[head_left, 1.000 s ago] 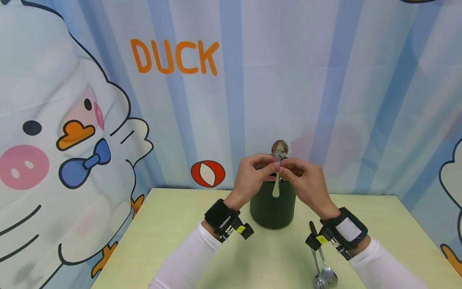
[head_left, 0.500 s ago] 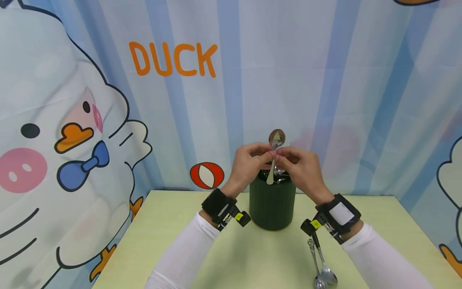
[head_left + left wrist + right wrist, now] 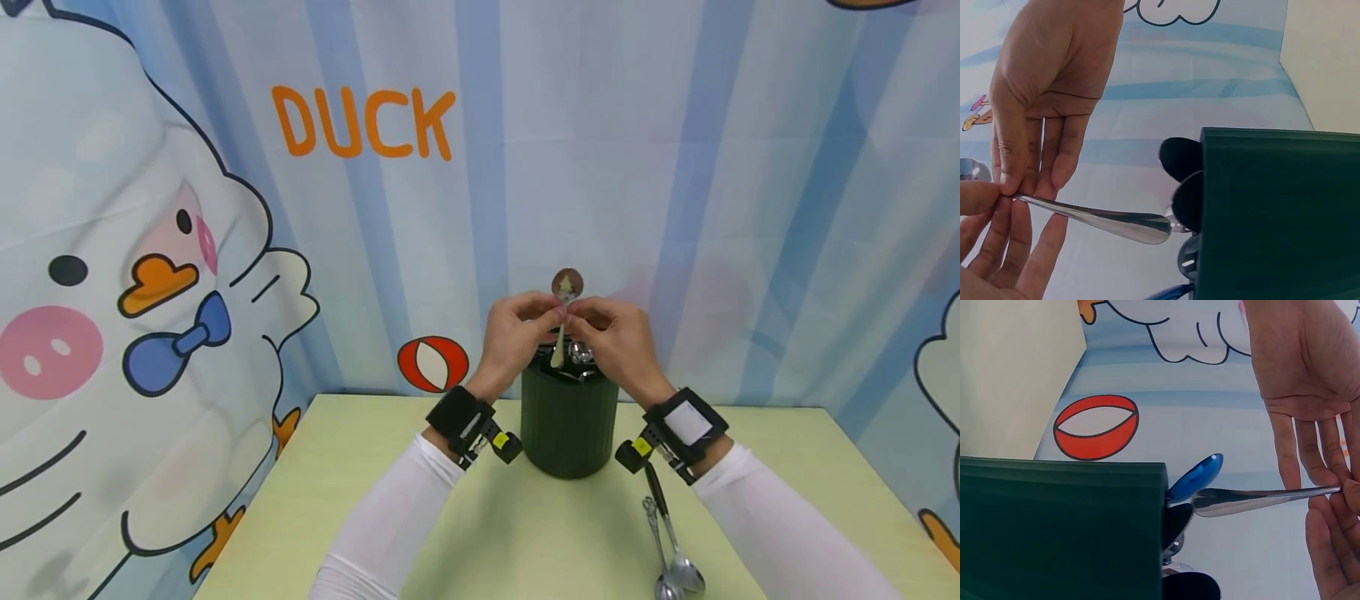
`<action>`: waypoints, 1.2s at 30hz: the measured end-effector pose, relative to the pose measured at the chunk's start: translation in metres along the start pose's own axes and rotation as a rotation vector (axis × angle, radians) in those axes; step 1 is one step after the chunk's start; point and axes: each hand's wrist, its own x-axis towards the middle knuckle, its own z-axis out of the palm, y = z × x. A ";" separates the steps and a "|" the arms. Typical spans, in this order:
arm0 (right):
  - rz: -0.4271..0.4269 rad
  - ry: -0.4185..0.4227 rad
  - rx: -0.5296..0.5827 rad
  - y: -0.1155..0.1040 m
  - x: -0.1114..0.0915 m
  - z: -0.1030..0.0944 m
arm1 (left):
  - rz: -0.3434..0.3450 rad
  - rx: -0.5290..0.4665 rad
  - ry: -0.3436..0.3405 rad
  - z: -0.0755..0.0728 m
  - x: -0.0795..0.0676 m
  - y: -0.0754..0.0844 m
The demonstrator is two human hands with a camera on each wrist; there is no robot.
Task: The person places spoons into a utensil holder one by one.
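Observation:
A metal spoon (image 3: 567, 283) stands bowl-up over the mouth of a dark green ribbed canister (image 3: 570, 425). My left hand (image 3: 519, 337) and my right hand (image 3: 617, 343) pinch it together by the neck, thumbs meeting fingertips. Its flared handle (image 3: 1119, 220) points down at the canister's mouth; whether it touches the utensils there, I cannot tell. Out of the canister poke several utensil heads, among them dark rounded ones (image 3: 1180, 159) and a blue one (image 3: 1200, 478).
Right of the canister, below my right wrist, lie a spoon with a black handle (image 3: 655, 490) and a smaller spoon with an ornate handle (image 3: 651, 515). The pale yellow table (image 3: 360, 467) meets a duck-print curtain (image 3: 585, 167) behind.
Both hands rose with the spoon, then drifted slightly left over the canister, uncovering more of its mouth. They keep their pinch on the spoon throughout.

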 end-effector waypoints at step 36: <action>0.167 -0.216 -0.150 0.035 -0.021 0.016 | -0.098 0.215 -0.094 -0.002 -0.026 -0.032</action>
